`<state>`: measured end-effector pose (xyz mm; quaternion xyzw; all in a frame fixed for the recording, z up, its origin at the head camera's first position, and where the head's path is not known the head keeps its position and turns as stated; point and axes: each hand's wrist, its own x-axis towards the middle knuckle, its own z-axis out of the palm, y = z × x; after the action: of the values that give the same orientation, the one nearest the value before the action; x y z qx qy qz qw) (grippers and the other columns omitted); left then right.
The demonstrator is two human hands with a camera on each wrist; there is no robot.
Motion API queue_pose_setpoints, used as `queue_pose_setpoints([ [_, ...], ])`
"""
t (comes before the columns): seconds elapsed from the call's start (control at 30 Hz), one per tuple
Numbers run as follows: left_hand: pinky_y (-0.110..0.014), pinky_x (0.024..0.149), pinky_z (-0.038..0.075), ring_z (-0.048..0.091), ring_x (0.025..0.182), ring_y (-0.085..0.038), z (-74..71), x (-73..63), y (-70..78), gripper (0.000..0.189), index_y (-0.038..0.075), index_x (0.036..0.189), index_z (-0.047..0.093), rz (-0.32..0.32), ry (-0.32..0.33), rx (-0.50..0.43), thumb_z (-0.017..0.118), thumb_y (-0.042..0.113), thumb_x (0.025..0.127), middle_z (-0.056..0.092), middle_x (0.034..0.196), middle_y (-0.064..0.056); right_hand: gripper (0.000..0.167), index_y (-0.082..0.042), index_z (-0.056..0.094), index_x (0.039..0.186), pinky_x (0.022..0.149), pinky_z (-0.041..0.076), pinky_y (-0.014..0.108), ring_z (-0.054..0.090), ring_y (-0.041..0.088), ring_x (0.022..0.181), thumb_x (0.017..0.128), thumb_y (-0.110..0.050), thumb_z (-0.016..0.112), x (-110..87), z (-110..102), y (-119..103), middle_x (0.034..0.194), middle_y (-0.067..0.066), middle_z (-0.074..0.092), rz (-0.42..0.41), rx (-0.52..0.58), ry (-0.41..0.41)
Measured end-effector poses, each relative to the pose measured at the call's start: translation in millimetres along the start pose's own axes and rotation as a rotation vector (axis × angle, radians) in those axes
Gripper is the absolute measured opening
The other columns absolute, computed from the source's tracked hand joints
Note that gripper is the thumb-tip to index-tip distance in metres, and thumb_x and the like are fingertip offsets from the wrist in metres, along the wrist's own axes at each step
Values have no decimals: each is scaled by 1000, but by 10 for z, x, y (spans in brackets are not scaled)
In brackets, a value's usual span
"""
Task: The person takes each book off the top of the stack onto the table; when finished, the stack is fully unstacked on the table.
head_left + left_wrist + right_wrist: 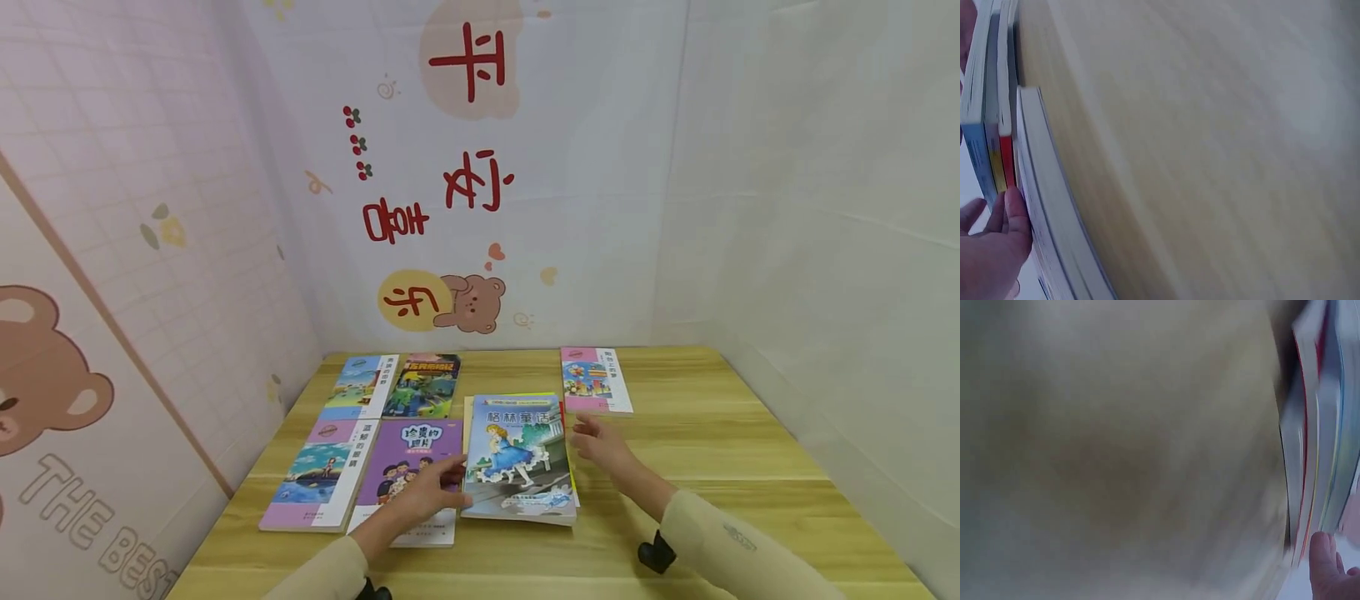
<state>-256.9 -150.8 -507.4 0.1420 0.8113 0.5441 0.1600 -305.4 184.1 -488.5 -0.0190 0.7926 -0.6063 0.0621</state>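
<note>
A stack of books lies mid-table, topped by a storybook whose cover has a girl in a blue dress. Yellow and red edges of the lower books show beneath it. At the stack's left side my left hand reaches over a purple picture book. In the left wrist view, its fingertips touch the blue, yellow and red spines. My right hand is beside the stack's right edge. Seen from the right wrist, one fingertip is right at the lower end of the uneven page edges.
Left of the stack lie a pink-and-blue book, a blue book and a green dinosaur book. Another pink book lies at the back right of the wooden table. Printed cloth walls stand behind and at both sides.
</note>
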Motion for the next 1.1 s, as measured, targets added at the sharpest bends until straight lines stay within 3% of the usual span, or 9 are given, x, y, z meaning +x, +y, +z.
queue_pose_setpoints([
  [0.23, -49, 100, 44, 49, 124, -36, -87, -15, -67, 77, 0, 150, 39, 20, -12, 28, 78, 18, 87, 55, 135, -15, 59, 13, 40, 143, 87, 54, 47, 60, 37, 111, 94, -10, 65, -287, 104, 74, 133, 32, 52, 9, -17, 16],
  [0.43, -50, 101, 43, 47, 126, -37, -108, -15, -94, 74, -3, 150, 38, 33, -46, -11, 76, 15, 89, 52, 137, -17, 57, 13, 44, 140, 80, 57, 45, 65, 30, 97, 92, -6, 68, -411, 166, 134, 126, 30, 57, 32, -19, 32],
  [0.7, -48, 101, 43, 46, 126, -39, -103, -14, -93, 74, -3, 150, 37, 34, -61, -44, 76, 11, 88, 50, 138, -20, 58, 13, 45, 139, 74, 58, 41, 64, 28, 99, 90, -5, 70, -447, 231, 192, 121, 25, 61, 37, -48, 30],
  [0.9, -50, 97, 43, 50, 119, -36, -25, -16, -57, 77, -3, 148, 40, 55, -8, 59, 80, 17, 85, 53, 132, -18, 59, 12, 47, 139, 77, 56, 40, 62, 28, 102, 88, -6, 72, -444, 224, 199, 120, 22, 62, 25, -79, 27],
  [1.1, -45, 84, 42, 48, 104, -28, 92, 1, 9, 87, -4, 148, 40, 59, 53, 206, 84, 30, 81, 52, 122, -17, 55, 6, 53, 137, 92, 49, 47, 58, 34, 112, 88, -10, 74, -425, 200, 227, 119, 17, 65, -5, -155, 32],
])
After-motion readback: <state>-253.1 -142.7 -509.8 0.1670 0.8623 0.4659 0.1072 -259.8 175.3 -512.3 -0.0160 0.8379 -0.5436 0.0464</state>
